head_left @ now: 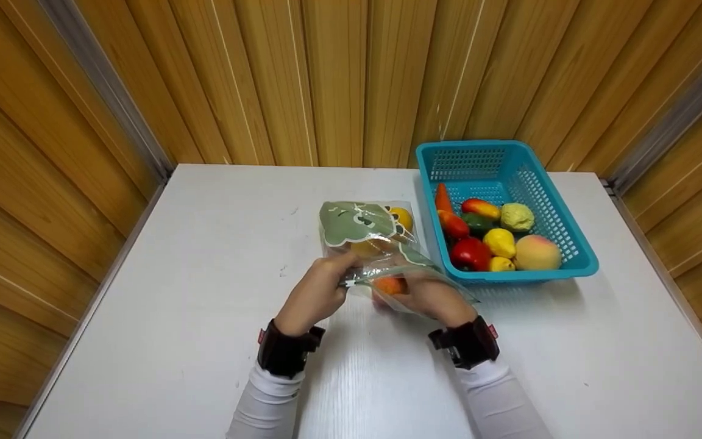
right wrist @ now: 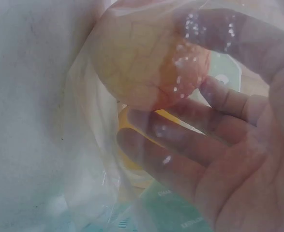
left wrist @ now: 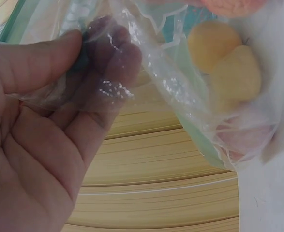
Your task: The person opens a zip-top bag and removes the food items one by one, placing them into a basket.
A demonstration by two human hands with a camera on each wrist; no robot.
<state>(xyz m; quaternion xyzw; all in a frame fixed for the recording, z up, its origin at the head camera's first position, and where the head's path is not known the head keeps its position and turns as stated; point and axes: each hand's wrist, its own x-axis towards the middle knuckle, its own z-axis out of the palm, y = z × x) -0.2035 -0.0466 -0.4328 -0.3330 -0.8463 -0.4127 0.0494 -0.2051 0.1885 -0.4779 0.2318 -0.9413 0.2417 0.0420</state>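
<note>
A clear plastic bag with a green cartoon face lies on the table with its mouth toward me. Through its film show an orange-yellow fruit, a paler yellow fruit and a pinkish one. My left hand pinches the bag's edge between thumb and fingers at the left of the mouth. Inside the mouth, my right hand holds a round red-and-yellow fruit, thumb above and fingers below, seen through the film. That fruit sits between both hands in the head view.
A blue plastic basket stands to the right, close beside the bag. It holds a carrot, a peach, a red tomato-like piece, a yellow pear-shaped piece and several others. Wood-patterned walls enclose the white table.
</note>
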